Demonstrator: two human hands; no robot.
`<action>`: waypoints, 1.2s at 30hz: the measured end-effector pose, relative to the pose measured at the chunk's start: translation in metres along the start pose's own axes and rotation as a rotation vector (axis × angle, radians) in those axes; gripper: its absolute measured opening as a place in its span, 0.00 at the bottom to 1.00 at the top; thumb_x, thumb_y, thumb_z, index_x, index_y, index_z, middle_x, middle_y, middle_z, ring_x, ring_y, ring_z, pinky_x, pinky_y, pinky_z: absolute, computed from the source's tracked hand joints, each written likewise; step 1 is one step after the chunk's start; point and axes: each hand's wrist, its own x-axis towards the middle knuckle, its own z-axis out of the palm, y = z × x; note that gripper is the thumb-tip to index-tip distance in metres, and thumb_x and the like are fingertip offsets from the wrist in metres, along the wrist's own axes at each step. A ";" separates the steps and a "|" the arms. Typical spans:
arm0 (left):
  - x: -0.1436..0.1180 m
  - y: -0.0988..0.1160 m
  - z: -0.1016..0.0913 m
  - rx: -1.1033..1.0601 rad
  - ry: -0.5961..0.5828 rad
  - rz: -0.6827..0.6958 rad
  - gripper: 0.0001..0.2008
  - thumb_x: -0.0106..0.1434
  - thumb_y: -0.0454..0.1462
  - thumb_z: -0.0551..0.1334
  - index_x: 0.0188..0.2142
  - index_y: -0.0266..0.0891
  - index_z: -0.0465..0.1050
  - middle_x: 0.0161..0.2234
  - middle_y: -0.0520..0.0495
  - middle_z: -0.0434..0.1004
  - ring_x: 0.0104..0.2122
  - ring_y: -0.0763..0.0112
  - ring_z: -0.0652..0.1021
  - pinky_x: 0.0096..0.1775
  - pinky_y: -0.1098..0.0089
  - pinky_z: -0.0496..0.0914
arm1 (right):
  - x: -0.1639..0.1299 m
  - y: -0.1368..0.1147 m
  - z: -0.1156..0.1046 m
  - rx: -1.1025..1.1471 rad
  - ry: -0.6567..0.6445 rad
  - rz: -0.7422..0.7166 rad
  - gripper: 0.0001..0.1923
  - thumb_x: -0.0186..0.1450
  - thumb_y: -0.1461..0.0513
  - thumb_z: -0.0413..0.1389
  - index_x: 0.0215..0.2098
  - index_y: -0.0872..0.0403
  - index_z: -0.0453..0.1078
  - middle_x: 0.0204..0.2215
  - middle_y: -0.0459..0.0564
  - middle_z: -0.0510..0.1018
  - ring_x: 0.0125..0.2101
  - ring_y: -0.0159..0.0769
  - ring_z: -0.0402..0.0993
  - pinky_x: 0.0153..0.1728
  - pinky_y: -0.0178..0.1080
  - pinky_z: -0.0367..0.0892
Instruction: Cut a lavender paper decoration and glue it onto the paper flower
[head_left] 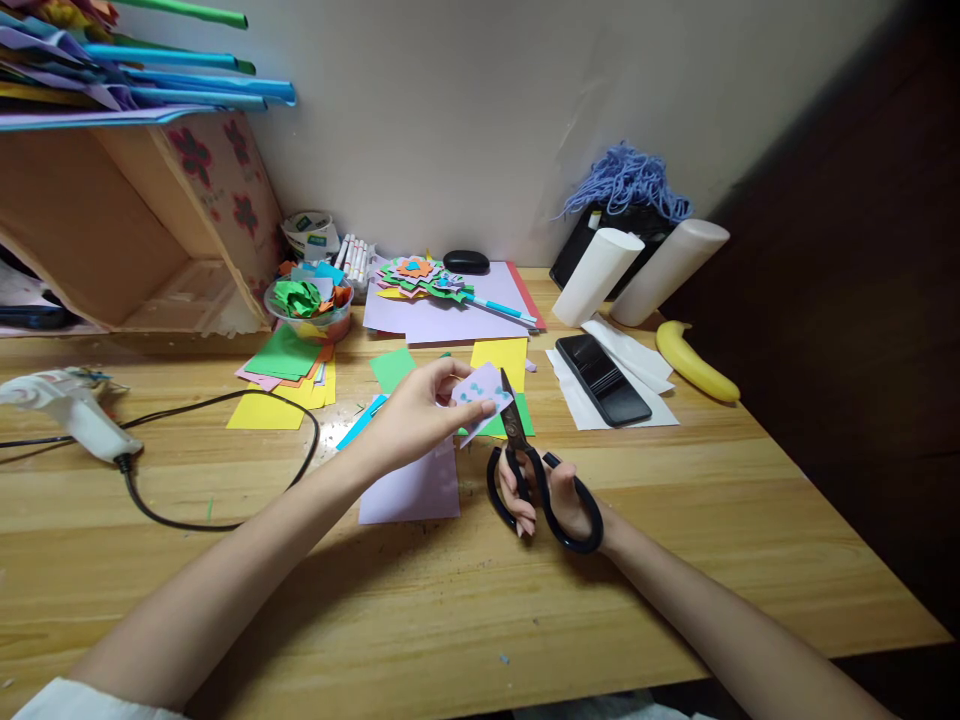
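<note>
Between the thumb and fingers of my left hand [424,410] is a small piece of lilac paper [480,390] with blue-green marks on it. My right hand [559,495] grips black-handled scissors [513,425], its fingers through the loops. The blades point up and meet the paper's right edge; whether they are cutting into it I cannot tell. Below my left hand lies a lilac sheet [412,490] on the table. Green and yellow sheets, including a yellow one [501,353], lie behind the hands.
A glue gun [71,410] with a looping black cable lies left. Behind are a bowl of paper scraps [309,305], layered paper flowers [420,278] and a cardboard box [217,220]. To the right are a phone [604,380], a banana [694,362] and white rolls [598,278].
</note>
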 end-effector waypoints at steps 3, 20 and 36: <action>0.001 -0.001 0.000 0.011 0.004 0.006 0.15 0.53 0.42 0.64 0.37 0.36 0.69 0.28 0.51 0.71 0.24 0.78 0.69 0.23 0.77 0.62 | 0.000 -0.001 0.000 0.008 0.003 0.010 0.37 0.46 0.29 0.43 0.29 0.54 0.57 0.14 0.38 0.62 0.12 0.27 0.61 0.14 0.32 0.62; 0.001 -0.001 -0.001 0.034 0.001 0.007 0.15 0.53 0.43 0.64 0.36 0.36 0.69 0.27 0.52 0.70 0.23 0.78 0.69 0.22 0.76 0.62 | 0.001 -0.002 0.001 -0.035 -0.005 -0.010 0.36 0.47 0.30 0.43 0.28 0.53 0.56 0.15 0.38 0.61 0.12 0.25 0.59 0.15 0.31 0.62; 0.006 -0.005 -0.010 -0.002 0.042 0.023 0.16 0.54 0.42 0.64 0.39 0.36 0.67 0.26 0.52 0.70 0.26 0.76 0.72 0.26 0.75 0.65 | 0.000 -0.007 0.003 0.006 0.011 0.065 0.36 0.44 0.31 0.49 0.27 0.54 0.56 0.14 0.36 0.60 0.11 0.23 0.56 0.12 0.29 0.60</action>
